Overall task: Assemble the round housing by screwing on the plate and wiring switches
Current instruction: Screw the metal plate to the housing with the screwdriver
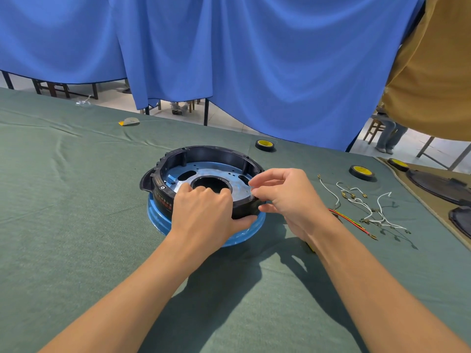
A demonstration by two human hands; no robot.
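A round black housing [204,154] sits on a blue ring base [158,220] at the table's middle. Inside it lies a silvery plate [211,170] with a large centre hole. My left hand [204,212] grips the housing's near wall, fingers curled over the rim onto the plate and thumb outside. My right hand [285,194] hovers at the housing's right rim, its thumb and fingers pinched together by the plate's edge; what they pinch is too small to tell. White wires with terminals [367,205] and a red-yellow wire [351,222] lie to the right.
Black-and-yellow tape rolls lie at the table's back [265,145] and right [362,172], a third [398,164] on a tan mat with dark round parts [438,186]. Blue curtains hang behind. A person in tan [433,72] stands at the far right.
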